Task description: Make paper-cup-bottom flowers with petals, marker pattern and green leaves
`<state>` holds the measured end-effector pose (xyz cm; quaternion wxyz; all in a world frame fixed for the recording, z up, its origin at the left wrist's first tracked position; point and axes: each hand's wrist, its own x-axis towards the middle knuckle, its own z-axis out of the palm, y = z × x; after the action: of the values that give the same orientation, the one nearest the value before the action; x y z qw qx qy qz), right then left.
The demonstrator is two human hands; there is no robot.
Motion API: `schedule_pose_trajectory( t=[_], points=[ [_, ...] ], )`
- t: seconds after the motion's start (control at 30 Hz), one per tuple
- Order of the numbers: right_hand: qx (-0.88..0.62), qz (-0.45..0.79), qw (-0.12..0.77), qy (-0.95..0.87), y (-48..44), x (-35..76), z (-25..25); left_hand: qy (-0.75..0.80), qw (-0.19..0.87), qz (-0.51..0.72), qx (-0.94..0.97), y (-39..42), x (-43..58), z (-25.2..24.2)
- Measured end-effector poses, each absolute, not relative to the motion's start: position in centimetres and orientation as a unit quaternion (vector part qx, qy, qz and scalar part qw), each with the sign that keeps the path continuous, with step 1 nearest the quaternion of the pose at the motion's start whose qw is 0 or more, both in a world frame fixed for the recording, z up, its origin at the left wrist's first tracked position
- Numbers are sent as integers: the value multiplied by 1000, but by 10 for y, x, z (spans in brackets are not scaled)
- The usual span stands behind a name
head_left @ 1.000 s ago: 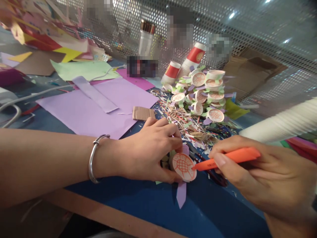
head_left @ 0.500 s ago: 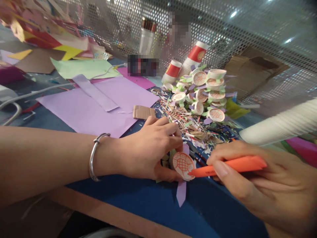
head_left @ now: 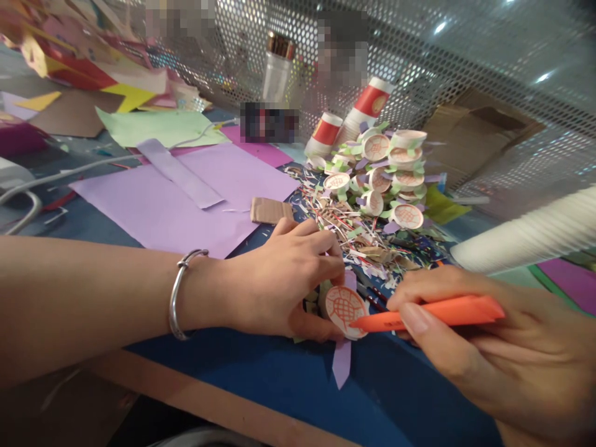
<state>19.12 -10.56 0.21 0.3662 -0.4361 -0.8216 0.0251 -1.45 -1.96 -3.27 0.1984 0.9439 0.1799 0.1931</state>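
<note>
Between the thumb and fingers of my left hand (head_left: 288,285) is a small paper cup piece (head_left: 345,304), its round white base turned up toward me. Orange lines form a grid pattern on that base. A pointed purple paper strip (head_left: 342,366) sticks out below it. My right hand (head_left: 493,354) grips an orange marker (head_left: 433,313), with its tip at the lower part of the round base. Dark-handled scissors (head_left: 372,292) lie partly hidden behind the cup piece.
Several finished-looking cup pieces with orange patterns (head_left: 407,177) are piled behind paper scraps (head_left: 344,233). Purple paper (head_left: 186,230) and a cardboard piece (head_left: 271,211) lie left. A long stack of white cups (head_left: 531,233) leans in from the right. A perforated metal panel (head_left: 400,62) stands behind.
The marker's tip has shifted slightly left on the round base. My left hand keeps the same hold on the cup piece.
</note>
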Motion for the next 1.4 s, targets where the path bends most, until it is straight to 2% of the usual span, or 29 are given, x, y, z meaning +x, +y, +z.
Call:
schedule_pose_trajectory(
  t=[0.8, 1.13, 1.4],
  points=[
    [-456, 31, 336, -824, -107, 197, 3, 180, 207, 191, 942, -19, -15, -34],
    [-436, 32, 347, -830, -107, 194, 3, 179, 203, 188, 944, -19, -14, -33],
    [-440, 32, 390, -808, -107, 187, -3, 178, 199, 190, 945, -19, -14, -33]
  ],
)
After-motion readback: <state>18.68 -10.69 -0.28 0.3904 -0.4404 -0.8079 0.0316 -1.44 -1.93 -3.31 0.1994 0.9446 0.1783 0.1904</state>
